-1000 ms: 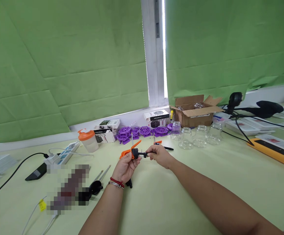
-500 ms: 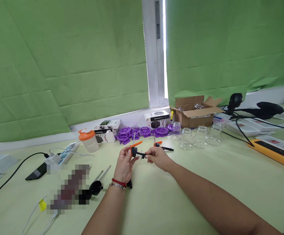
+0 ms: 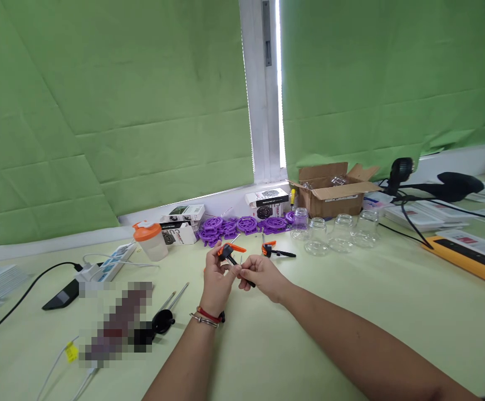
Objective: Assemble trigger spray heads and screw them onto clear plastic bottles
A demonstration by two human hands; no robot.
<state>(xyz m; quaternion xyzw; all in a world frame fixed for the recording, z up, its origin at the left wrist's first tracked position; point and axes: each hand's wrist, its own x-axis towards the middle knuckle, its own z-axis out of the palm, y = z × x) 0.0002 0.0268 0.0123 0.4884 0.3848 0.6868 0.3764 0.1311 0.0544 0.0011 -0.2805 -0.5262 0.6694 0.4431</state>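
Note:
Above the middle of the table, my left hand [image 3: 217,281] is closed around a black-and-orange clamp-like part [image 3: 226,252]. A thin metal rod sticks up from the part, and a black handle slants down to the right. My right hand [image 3: 262,277] pinches that handle near its lower end, the fingertips of both hands close together. Exactly what the part is, I cannot make out. A similar black-and-orange piece [image 3: 268,249] with its own rod and black handle lies on the table just behind my right hand. Some dark object is partly hidden behind my left wrist.
Purple ring-shaped parts [image 3: 246,224] lie along the back with printed boxes [image 3: 266,203] and clear jars [image 3: 317,238]. An open carton [image 3: 332,201] stands behind the jars. An orange-lidded cup [image 3: 150,240], power strip [image 3: 119,259] and black piece with metal rods [image 3: 163,321] are at left.
The clamp-like part has tilted, its handle now slanting down to the right instead of lying nearly level. My left hand has turned and its thumb has moved toward my right fingertips.

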